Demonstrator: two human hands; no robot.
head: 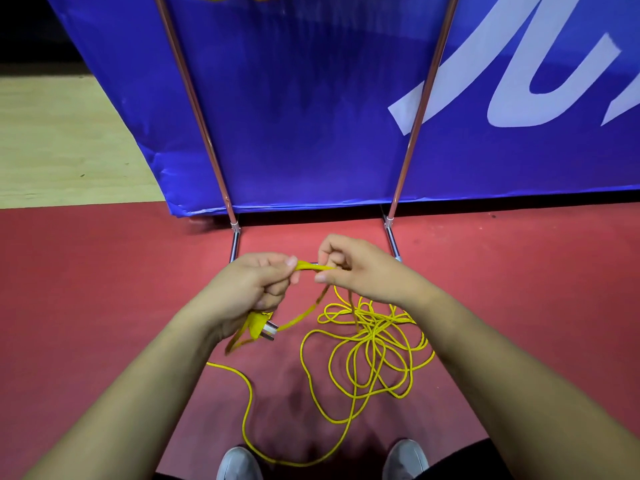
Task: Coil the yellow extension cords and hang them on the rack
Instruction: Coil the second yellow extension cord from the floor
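Both forearms reach forward and down over the red floor [104,289], wrists turned inward. The left hand [254,284] is closed as a fist around a few loops of the yellow extension cord [374,344], and the plug [265,328] hangs just below it. The right hand [360,268] pinches the same cord between thumb and bent fingers. The rest lies in a loose tangle on the floor, before the rack [420,109] and above the grey shoes [239,464].
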